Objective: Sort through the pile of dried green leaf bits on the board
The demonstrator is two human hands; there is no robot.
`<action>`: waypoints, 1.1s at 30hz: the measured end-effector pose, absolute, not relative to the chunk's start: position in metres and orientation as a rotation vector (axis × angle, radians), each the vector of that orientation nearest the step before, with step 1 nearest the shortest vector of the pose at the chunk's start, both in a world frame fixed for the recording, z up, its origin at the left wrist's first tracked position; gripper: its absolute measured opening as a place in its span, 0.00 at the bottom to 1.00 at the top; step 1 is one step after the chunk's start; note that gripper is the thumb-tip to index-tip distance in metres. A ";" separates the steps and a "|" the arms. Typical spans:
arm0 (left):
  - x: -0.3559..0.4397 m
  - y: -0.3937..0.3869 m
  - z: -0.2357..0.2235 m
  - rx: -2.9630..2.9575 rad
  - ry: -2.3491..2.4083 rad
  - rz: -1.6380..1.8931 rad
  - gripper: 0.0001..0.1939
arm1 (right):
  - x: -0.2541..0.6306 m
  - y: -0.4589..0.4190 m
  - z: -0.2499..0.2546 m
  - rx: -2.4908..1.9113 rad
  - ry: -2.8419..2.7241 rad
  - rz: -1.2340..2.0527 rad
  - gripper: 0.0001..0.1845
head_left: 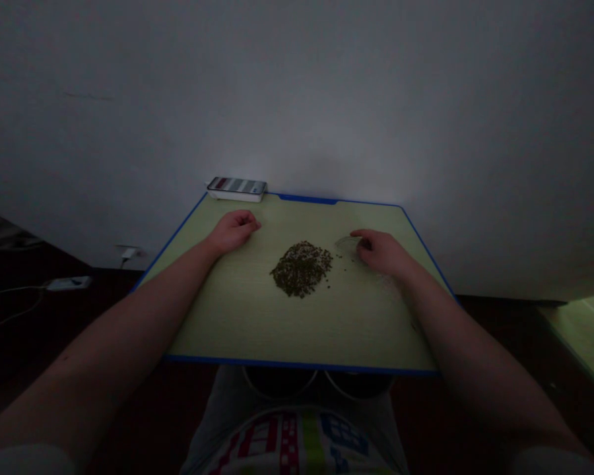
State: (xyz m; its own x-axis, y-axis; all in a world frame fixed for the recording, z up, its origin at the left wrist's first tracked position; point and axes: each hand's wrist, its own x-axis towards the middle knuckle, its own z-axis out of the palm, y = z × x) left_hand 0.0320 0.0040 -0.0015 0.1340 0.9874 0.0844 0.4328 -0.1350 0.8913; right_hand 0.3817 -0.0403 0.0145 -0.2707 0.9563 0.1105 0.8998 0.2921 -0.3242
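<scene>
A low pile of small green and pale beans or seeds (301, 269) lies at the middle of the tabletop (277, 336). To its upper left, my left hand (235, 231) rests on the table, fingers curled inward, with nothing visible in them. My right hand (379, 252) is right of the pile, thumb and index finger bent around the edge of a clear, curved-rimmed dish (345, 242). Most of this dish is faint or hidden by the hand. A few loose dark grains (345, 269) lie between the pile and my right hand. Pale specks (387, 284) show near the right wrist.
A phone (237, 185) lies on a white box (235, 195) at the table's back left corner. Blue edging (301, 361) runs around the table, which stands against a pale wall (301, 99). On the floor at left is a white power strip (69, 284) with cables.
</scene>
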 end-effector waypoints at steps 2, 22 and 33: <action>0.032 0.004 -0.002 1.681 1.402 0.955 0.11 | 0.383 -0.040 0.015 -1.708 -2.285 0.300 0.24; 0.032 0.004 -0.001 1.677 1.417 0.942 0.11 | 0.379 -0.054 0.024 -1.697 -2.398 0.579 0.19; 0.030 0.006 -0.004 1.712 1.411 0.945 0.11 | 0.383 -0.060 0.039 -1.762 -2.461 0.583 0.18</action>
State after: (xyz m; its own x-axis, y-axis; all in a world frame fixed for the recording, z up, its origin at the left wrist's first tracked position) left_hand 0.0304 0.0056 -0.0039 0.1347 0.9863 0.0953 0.4638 -0.1477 0.8735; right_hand 0.3831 -0.0601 0.0391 -0.3452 0.9232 -0.1689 0.9009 0.2755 -0.3353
